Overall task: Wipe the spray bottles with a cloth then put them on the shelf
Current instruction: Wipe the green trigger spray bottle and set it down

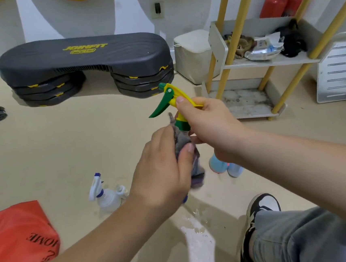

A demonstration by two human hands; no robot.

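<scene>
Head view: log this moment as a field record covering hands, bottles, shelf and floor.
right hand: grips the green-and-yellow spray bottle below its trigger head
left hand: holds the grey cloth wrapped round that bottle's body
floor items: white spray bottle at left; light blue containers behind the right hand
shelf: rags and packets on it, no spray bottle seen
floor: wet patch below the hands

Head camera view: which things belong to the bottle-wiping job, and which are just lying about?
Job: yellow-and-green plastic spray bottle, grey cloth, white spray bottle with blue trigger, white shelf with yellow poles.
Lying about: black plastic step platform, red fire extinguishers, red bag.
</scene>
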